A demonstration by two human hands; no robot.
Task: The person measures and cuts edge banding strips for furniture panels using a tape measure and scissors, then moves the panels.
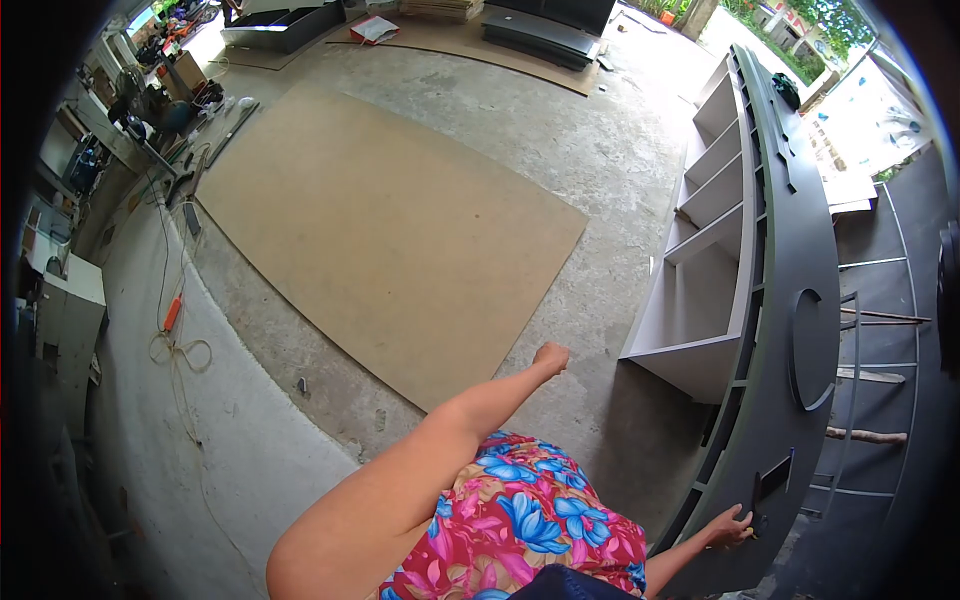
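Grey panel, running down the right side of the frame, its broad face marked by a curved dark piece right of centre and a dark rectangular item at lower right. The right hand lies at the panel's lower part, just below the rectangular item; its fingers are bent and slightly parted beside a small dark object. Whether they pinch that object or merely rest near it cannot be told. The left hand, lower centre, is held well apart from the panel with its fingers curled in; nothing is seen in it. A white compartmented unit lies along the panel's left side; whether the two are joined is unclear. A brown board lies on the concrete floor, left of centre.

Handling, as judged from this view: contact at the panel is best kept light and controlled, with the fingertips close to the small object and the forearm off the face. Dragging a hard item could scratch the smooth surface. The free left hand would serve best as a steadying support at the near edge, clear of the right-hand fingers.
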